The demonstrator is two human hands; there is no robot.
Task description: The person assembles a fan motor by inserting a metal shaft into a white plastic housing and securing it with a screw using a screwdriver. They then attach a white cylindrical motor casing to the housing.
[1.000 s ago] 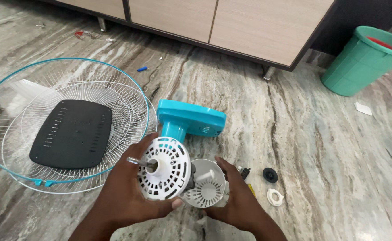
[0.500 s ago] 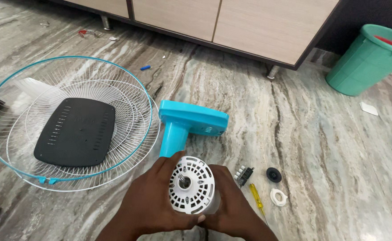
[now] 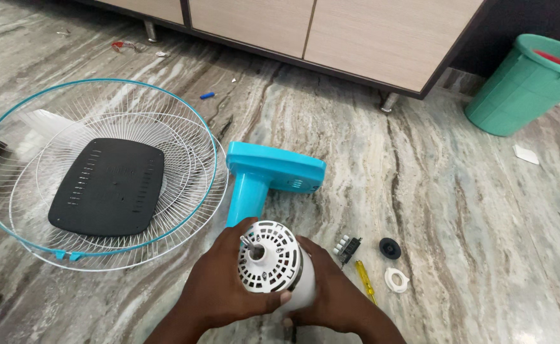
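A white vented fan motor housing [image 3: 273, 261] with a short metal shaft sits between both my hands, low in the middle of the view. My left hand [image 3: 219, 286] wraps its left side and front cover. My right hand [image 3: 331, 293] grips its right side and rear part. Just behind it lies the turquoise fan stand piece [image 3: 270, 175] on the marble floor.
Two wire fan guards [image 3: 184, 185] with a turquoise rim lie at left, holding a black vented plate [image 3: 108, 185]. A switch block [image 3: 348, 248], yellow screwdriver [image 3: 366, 281], black cap [image 3: 389, 247] and white ring nut [image 3: 396, 279] lie at right. A green bin [image 3: 522, 86] stands by the cabinet [image 3: 331, 32].
The two white motor halves, held apart a second ago, are now together as one housing. My hands have closed in around it and shifted slightly right.
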